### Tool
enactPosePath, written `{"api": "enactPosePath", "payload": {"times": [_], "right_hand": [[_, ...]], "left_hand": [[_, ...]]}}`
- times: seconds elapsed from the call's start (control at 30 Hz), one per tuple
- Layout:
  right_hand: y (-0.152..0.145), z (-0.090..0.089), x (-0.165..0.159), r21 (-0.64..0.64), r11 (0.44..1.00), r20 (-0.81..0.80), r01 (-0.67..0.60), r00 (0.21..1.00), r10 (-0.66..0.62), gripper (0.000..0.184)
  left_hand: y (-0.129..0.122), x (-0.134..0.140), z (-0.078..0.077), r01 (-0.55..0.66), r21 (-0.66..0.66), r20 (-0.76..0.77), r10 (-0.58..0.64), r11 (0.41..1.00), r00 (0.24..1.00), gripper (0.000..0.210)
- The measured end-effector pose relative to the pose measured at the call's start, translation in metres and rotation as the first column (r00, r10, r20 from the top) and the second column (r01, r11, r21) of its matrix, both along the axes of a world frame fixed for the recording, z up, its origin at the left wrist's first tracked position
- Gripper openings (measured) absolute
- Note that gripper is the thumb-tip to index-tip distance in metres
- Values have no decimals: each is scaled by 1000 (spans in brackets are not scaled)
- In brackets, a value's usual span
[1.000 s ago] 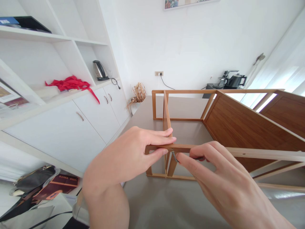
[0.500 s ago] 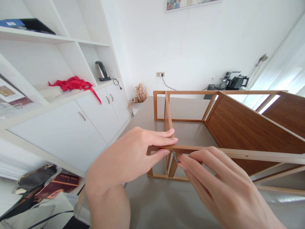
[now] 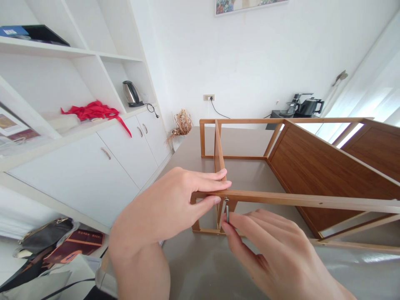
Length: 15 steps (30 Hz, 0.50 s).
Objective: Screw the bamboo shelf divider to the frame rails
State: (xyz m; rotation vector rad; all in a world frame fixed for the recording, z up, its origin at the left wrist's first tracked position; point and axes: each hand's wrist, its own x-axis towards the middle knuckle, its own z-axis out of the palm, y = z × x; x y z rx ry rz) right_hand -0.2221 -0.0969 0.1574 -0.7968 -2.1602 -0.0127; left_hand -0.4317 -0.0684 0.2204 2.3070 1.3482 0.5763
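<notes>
A wooden shelf frame [image 3: 268, 196] lies on its side across the table, its slatless panels standing between long rails. My left hand [image 3: 184, 193] clasps the near rail at its left end, fingers over the top against the end panel [image 3: 219, 150] and thumb below. Just right of that thumb, a screw [image 3: 226, 199] sits in the near rail. My right hand [image 3: 268, 246] is closed, pinching a small metal hex key [image 3: 227, 213] between thumb and forefinger. The key hangs down from the screw; whether its tip is seated in the head I cannot tell.
The grey tabletop [image 3: 200, 266] spreads beneath the frame. White shelving [image 3: 84, 146] with an electric kettle [image 3: 131, 93] and red ribbon [image 3: 93, 111] stands to the left. Dried plants [image 3: 182, 123] are beyond the table; a black kettle [image 3: 309, 107] is at the back right.
My right hand has swung down and left, turning the hex key from a slant to nearly straight down. My left hand keeps its hold on the frame.
</notes>
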Motion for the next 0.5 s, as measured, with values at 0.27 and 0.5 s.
{"api": "enactPosePath", "payload": {"times": [0.27,0.5], "right_hand": [[-2,19,18,155,985,169,81,980,-107,28],[3,19,24,173,979,207,105,968,-140,30]], "left_hand": [[0,1,-1,3,3,13,-3,1000,1000,39],[-1,0,-2,3,7,21,-4,1000,1000,39]]}}
